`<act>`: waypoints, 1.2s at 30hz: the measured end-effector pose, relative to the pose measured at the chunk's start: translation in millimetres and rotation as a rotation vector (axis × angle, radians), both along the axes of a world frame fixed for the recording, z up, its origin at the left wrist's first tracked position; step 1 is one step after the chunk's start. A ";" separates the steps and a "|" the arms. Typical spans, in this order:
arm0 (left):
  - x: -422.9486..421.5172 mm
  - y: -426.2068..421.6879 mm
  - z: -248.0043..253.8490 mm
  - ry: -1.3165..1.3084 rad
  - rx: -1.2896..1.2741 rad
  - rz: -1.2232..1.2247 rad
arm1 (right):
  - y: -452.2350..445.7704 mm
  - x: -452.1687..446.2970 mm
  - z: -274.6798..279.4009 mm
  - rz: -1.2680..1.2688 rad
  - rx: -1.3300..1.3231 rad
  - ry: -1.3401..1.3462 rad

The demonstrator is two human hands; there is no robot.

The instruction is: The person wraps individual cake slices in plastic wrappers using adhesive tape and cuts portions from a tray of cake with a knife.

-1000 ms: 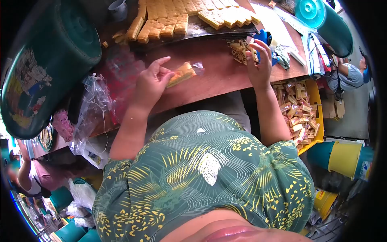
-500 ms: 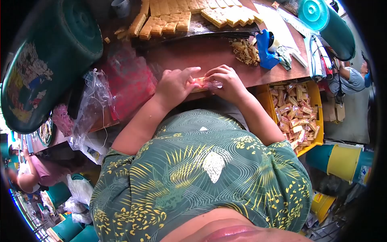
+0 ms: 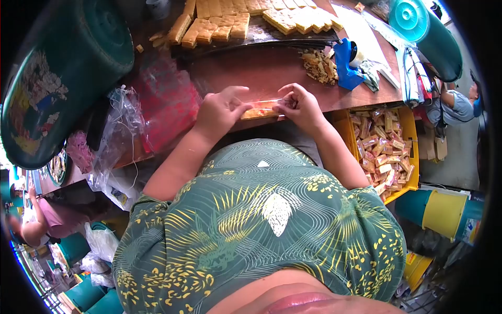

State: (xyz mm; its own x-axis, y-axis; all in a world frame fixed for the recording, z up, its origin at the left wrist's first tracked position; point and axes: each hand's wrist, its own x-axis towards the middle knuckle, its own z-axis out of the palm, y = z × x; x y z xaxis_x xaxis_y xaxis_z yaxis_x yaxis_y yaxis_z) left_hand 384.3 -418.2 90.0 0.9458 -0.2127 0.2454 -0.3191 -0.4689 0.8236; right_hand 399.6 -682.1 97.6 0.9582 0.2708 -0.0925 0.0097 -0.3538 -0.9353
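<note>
Your left hand (image 3: 217,111) grasps one end of a wrapped bar (image 3: 258,111), the thumb against that end and the forefinger stretched out above it. Your right hand (image 3: 302,109) pinches the film at the other end between thumb and bent fingers. The bar lies lengthwise between your hands, over the near edge of the table (image 3: 266,70). It is a narrow, golden, oblong piece in clear, shiny plastic with small red patches.

Beyond your hands, golden-brown cake pieces (image 3: 222,27) with smooth tops and paler cut sides stand in close rows on a thin, dark tray (image 3: 264,37). To the right of the tray sits a loose heap of rough, broken crumbs (image 3: 319,67), just beside a blue plastic tape dispenser (image 3: 347,65). A crumpled, grayish cloth (image 3: 371,79) lies next to the dispenser.

By your right forearm, a yellow plastic crate (image 3: 412,149) holds a jumbled pile of small wrapped pieces (image 3: 384,149), their film glinting. On your left, a thin, wrinkled red plastic sheet (image 3: 170,104) spreads over the table, near a crumpled clear bag (image 3: 119,123) and a large, rounded green bin (image 3: 97,47).
</note>
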 end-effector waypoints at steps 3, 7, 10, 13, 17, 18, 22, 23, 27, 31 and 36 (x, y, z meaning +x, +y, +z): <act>4.4 6.9 -15.7 0.318 -0.249 0.055 | -5.2 8.3 -21.5 -0.069 0.154 0.023; 14.9 20.6 -41.0 0.409 -0.408 -0.145 | -10.7 8.7 -19.2 0.044 0.250 0.071; 17.0 34.8 -40.9 0.450 -0.370 -0.304 | -19.9 16.8 -37.1 0.149 0.086 -0.049; 8.2 29.8 -15.2 0.536 -0.405 -0.259 | -6.3 6.9 -17.7 0.053 0.120 0.077; -1.5 12.7 -1.2 0.369 -0.251 -0.044 | 2.0 -1.0 -5.3 -0.036 0.053 0.071; 1.3 12.8 -5.3 0.149 -0.131 0.016 | 3.4 -1.4 -3.2 -0.060 0.035 0.059; 11.7 13.0 -5.1 -0.312 0.216 0.160 | 7.1 5.7 -6.2 -0.068 -0.191 -0.453; 12.8 12.7 0.4 -0.326 0.265 0.175 | 5.0 9.1 -4.1 -0.043 -0.254 -0.537; 6.5 22.1 -5.3 -0.330 0.430 0.204 | -11.5 16.6 -4.4 0.013 -0.487 -0.629; -0.4 28.0 -13.6 -0.244 0.500 0.194 | -21.0 18.2 -10.6 0.061 -0.680 -0.456; 9.7 26.7 -10.9 -0.071 0.501 0.215 | -11.3 25.5 6.0 0.012 -0.732 -0.469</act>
State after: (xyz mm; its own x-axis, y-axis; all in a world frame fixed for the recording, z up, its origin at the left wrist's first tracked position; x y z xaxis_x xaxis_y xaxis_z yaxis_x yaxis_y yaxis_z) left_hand 394.0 -391.5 79.1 0.9656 -0.1236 0.2287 -0.2196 -0.8589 0.4627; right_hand 425.1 -693.4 103.7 0.9384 0.3080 0.1565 0.3449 -0.8621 -0.3714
